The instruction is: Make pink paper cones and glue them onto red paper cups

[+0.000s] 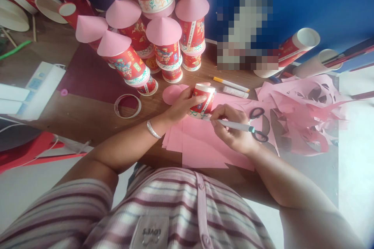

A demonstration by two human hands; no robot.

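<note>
My left hand [187,103] is wrapped round a red paper cup [203,99] with a white band at its lower end. Teal curls are drawn along that band. Between the fingers of my right hand [232,126] is a white marker pen [238,125] with a teal end, its tip at the cup's drawn band. Sheets of pink paper [201,148] lie below both hands. Black-handled scissors [259,136] rest beside my right hand, partly hidden by it. A small pink paper piece [172,94] lies by my left hand.
Several stacked red cups with pink cone tops [163,33] stand at the back. A tape roll [127,106] lies left. An orange-ended marker [230,84] and a glue stick [235,92] lie behind my hands. Pink paper scraps [309,105] pile up right; a white power strip [41,89] is left.
</note>
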